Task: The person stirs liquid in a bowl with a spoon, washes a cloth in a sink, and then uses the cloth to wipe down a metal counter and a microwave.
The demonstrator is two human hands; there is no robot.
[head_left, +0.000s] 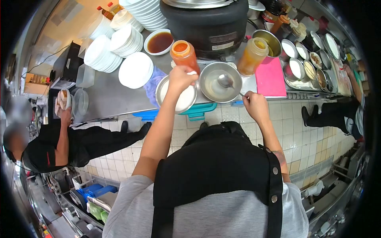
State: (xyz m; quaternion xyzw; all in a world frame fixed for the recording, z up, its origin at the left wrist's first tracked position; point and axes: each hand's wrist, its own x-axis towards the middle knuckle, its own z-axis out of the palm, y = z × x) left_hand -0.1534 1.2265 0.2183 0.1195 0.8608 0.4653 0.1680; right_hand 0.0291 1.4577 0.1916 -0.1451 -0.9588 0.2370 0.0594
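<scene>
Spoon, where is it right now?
In the head view, right of centre, the spoon dips into the metal bowl, held by the right hand.

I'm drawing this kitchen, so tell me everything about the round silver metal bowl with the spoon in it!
The round silver metal bowl looks shiny, with sloping sides and pale, cloudy contents. It sits upright near the front of the grey metal counter. A silver metal spoon slants into it, handle in the right hand.

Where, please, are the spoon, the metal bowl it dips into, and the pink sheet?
Spoon (224,80): head view, scoop end.
Metal bowl (203,85): head view, left inner wall.
Pink sheet (270,80): head view, middle of its surface.
</scene>
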